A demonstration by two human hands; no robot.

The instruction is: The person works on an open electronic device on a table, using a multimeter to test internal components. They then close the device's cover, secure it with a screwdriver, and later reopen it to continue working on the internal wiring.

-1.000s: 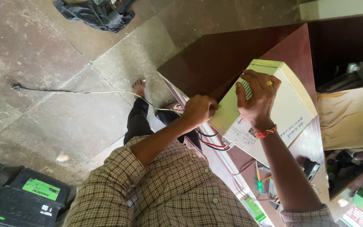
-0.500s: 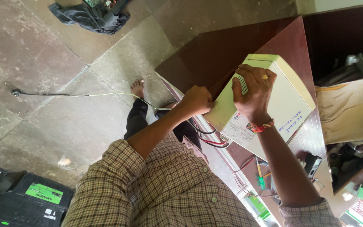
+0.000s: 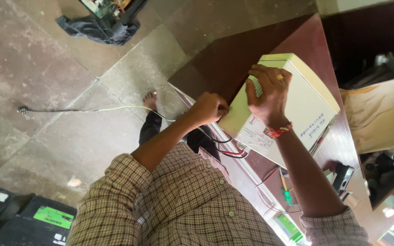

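Observation:
A cream plastic box (image 3: 306, 107) with a vented face and a white label stands tilted on the dark red-brown table (image 3: 233, 54). My right hand (image 3: 267, 93), wearing a ring and a red wrist thread, grips its vented upper side with fingers spread. My left hand (image 3: 208, 107) is a closed fist pressed against the box's lower end. Red and black wires (image 3: 229, 152) come out of the box just below the fist. Whatever the fist holds is hidden.
A thin cable (image 3: 83, 109) runs across the stone floor to my bare foot (image 3: 150, 98). A dark cloth (image 3: 99, 27) lies at the far top. Black batteries with green labels (image 3: 46, 218) sit bottom left. A green-handled tool (image 3: 287, 193) and a small black device (image 3: 343, 175) lie on the table.
The view has drifted slightly. Both hands stay on the box, the left fist still at its lower end and the right hand a little higher on the vented side.

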